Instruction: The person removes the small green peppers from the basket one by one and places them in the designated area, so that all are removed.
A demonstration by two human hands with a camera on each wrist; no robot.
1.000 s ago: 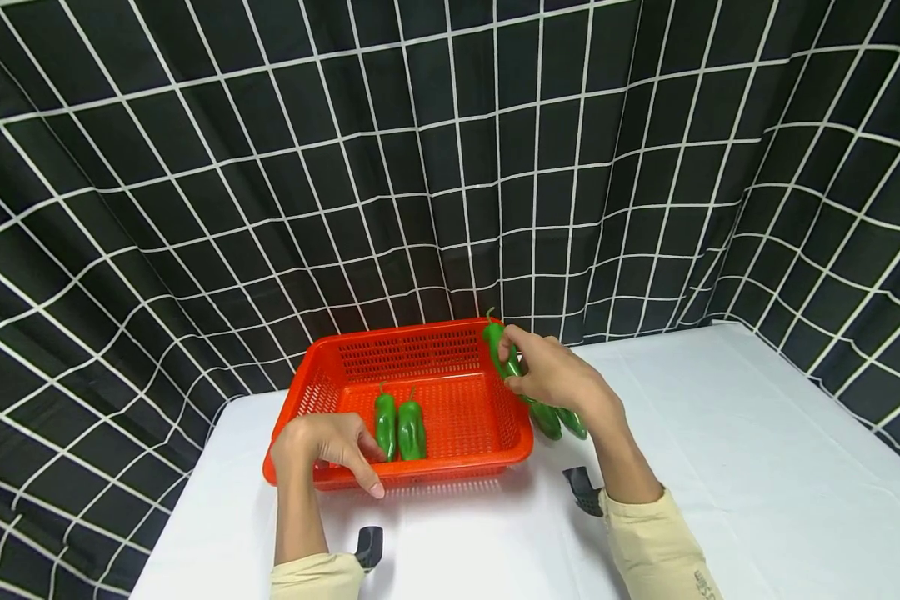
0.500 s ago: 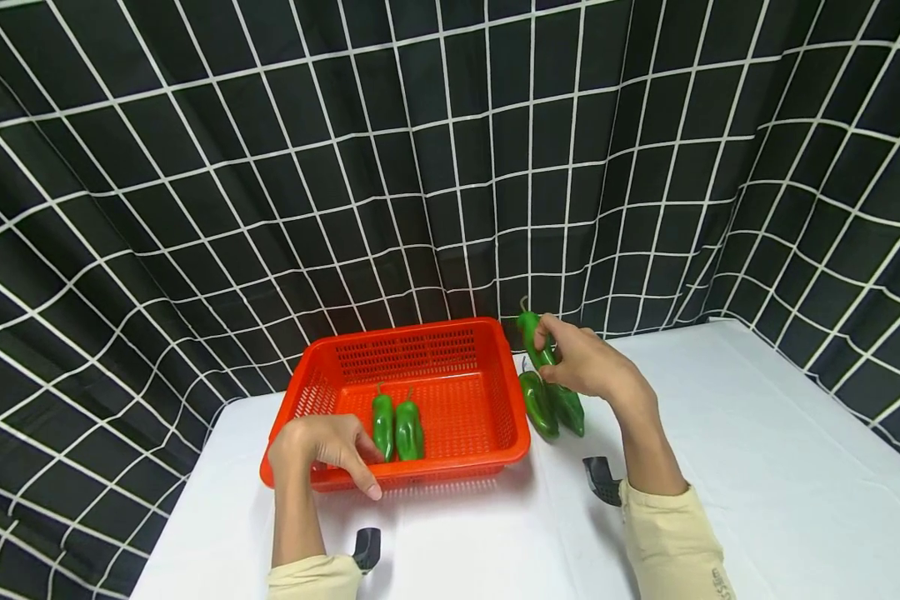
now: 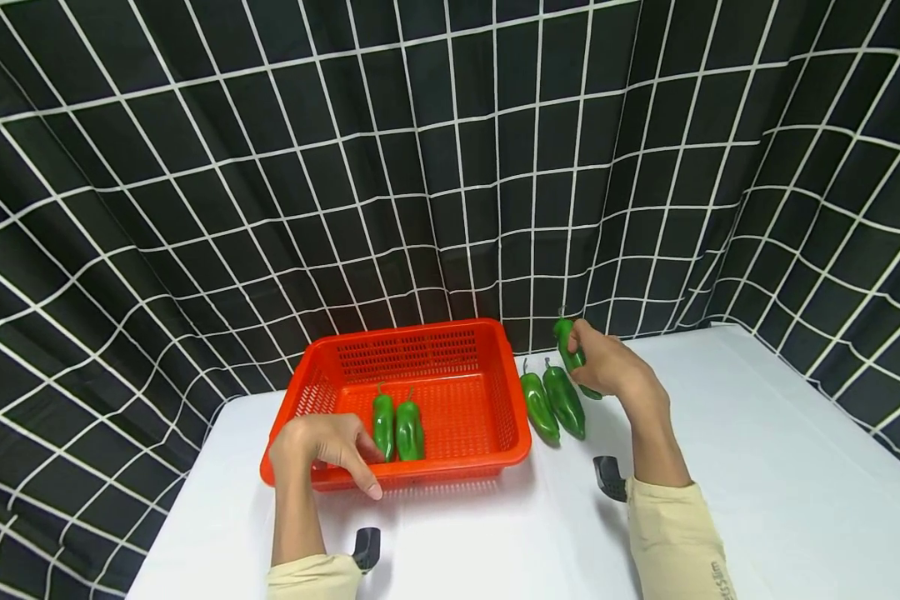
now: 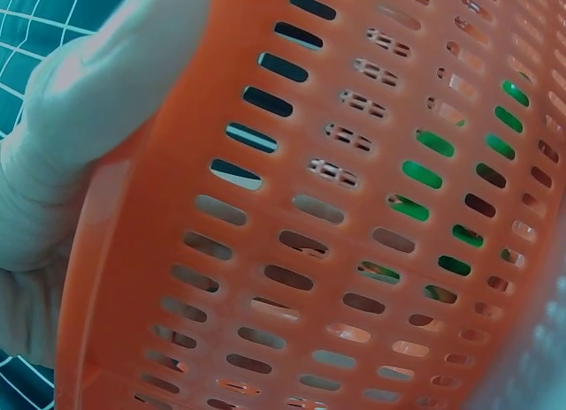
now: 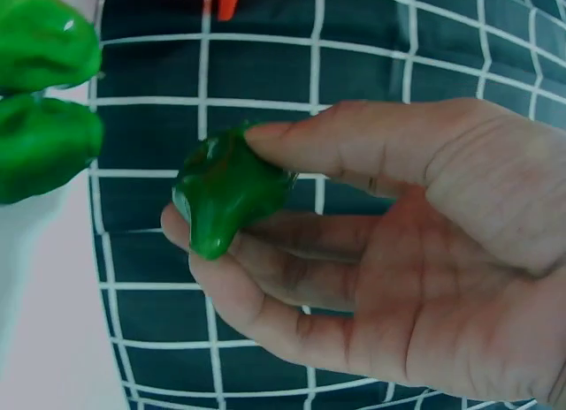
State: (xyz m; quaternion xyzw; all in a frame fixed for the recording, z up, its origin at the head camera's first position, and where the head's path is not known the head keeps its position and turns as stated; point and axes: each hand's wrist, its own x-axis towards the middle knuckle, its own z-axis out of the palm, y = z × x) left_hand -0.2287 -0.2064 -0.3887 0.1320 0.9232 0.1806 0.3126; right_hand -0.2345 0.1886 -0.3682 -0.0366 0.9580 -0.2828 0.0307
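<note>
Thumb and fingers of my right hand (image 3: pixel 617 368) pinch a long green chili pepper (image 3: pixel 567 343), its stem pointing away from me. In the right wrist view, the tip end of that pepper (image 5: pixel 232 187) shows between thumb and fingertips. Two more green peppers, one nearer the basket (image 3: pixel 540 408) and one beside it (image 3: pixel 565 402), lie on the table left of this hand. My left hand (image 3: pixel 328 443) grips the front rim of a red plastic basket (image 3: pixel 468 458), thumb outside, fingers inside. Inside the basket lie two green peppers (image 3: pixel 410 429), side by side near that hand.
A white cloth (image 3: pixel 735 467) covers the table. Behind it hangs a black curtain (image 3: pixel 465 200) with a white grid, close to the basket's back wall. Each wrist carries a black camera mount (image 3: pixel 609 478).
My right hand has carried its pepper rightward from over the basket's right edge to beyond the two peppers on the table, and lower. The left hand and basket stay put.
</note>
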